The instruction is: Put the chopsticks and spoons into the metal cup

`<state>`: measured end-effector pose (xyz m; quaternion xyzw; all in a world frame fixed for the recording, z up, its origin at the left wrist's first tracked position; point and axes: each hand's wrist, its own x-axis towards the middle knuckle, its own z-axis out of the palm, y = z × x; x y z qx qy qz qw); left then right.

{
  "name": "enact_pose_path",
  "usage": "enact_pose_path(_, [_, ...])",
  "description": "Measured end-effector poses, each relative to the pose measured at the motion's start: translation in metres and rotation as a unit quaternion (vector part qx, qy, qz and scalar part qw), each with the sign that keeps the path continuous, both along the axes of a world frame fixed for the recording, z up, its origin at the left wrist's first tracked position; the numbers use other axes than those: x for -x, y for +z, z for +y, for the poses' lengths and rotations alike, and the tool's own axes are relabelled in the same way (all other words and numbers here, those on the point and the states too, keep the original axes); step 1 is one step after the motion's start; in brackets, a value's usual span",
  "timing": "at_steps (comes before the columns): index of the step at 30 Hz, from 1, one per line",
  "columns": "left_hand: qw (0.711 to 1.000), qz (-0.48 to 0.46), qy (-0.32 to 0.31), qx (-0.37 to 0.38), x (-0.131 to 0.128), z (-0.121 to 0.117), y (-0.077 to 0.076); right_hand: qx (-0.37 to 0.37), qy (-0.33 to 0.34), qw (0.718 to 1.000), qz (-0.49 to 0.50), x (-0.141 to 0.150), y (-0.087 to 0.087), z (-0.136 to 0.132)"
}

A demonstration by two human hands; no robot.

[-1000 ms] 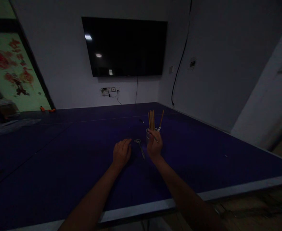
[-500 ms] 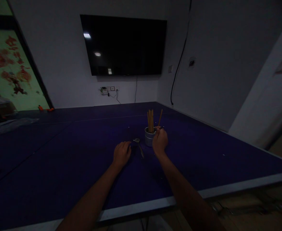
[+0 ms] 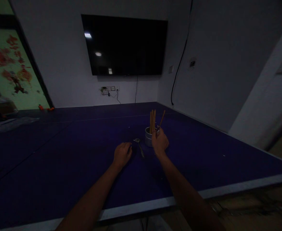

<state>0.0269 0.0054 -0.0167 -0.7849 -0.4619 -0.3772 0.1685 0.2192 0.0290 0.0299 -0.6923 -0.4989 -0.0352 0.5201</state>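
A grey metal cup [image 3: 149,140] with a ringed wall stands on the table and holds several upright wooden chopsticks [image 3: 152,121]. At the cup's right side is my right hand [image 3: 160,143], its fingers closed round one chopstick [image 3: 162,117] that leans right above them. A small shiny part shows beside those fingers, too dark to name. My left hand [image 3: 122,155] rests on the table with fingers curled in; its palm side is hidden. Just right of it lies a metal spoon-like tool [image 3: 140,148] with a round head and thin handle.
The dark blue table [image 3: 73,173] has a pale front edge [image 3: 141,205]. Clear plastic wrap [image 3: 13,123] and orange objects [image 3: 45,107] lie at the far left. A television [image 3: 126,46] hangs on the wall above power sockets [image 3: 111,89].
The chopsticks in the cup have shifted slightly right and look less bunched. The chopstick in my right hand leans further right, and that hand has turned slightly. My left hand stays put.
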Motion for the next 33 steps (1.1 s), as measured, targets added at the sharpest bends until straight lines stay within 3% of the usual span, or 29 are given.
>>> enact_pose_path(5, [1.000,0.004,0.005,-0.001,-0.001,0.000,-0.001,-0.129,-0.008,0.988,0.085,0.000,0.003,-0.007])
enact_pose_path(9, [1.000,0.011,0.007,0.008,-0.001,-0.002,0.001,-0.195,0.067,0.978,0.027,0.007,0.001,-0.012])
enact_pose_path(11, [1.000,0.016,0.013,0.015,0.000,-0.003,0.001,-0.149,0.140,0.977,-0.063,0.015,-0.002,-0.012])
enact_pose_path(14, [0.999,0.018,0.015,0.024,0.000,-0.003,0.002,-0.004,0.210,0.955,-0.208,0.028,-0.009,-0.010])
enact_pose_path(17, [0.999,0.020,0.009,0.028,0.000,-0.003,0.002,0.122,0.204,0.934,-0.268,0.037,-0.016,-0.007])
enact_pose_path(20, [0.999,0.026,0.008,0.032,-0.001,-0.003,0.002,0.194,0.167,0.926,-0.279,0.040,-0.023,-0.003])
enact_pose_path(23, [0.999,0.026,0.003,0.033,-0.001,-0.004,0.003,0.235,0.140,0.918,-0.286,0.040,-0.028,-0.001])
enact_pose_path(33, [0.997,0.037,-0.007,0.060,-0.002,-0.003,0.001,0.252,0.153,0.919,-0.261,0.043,-0.033,0.003])
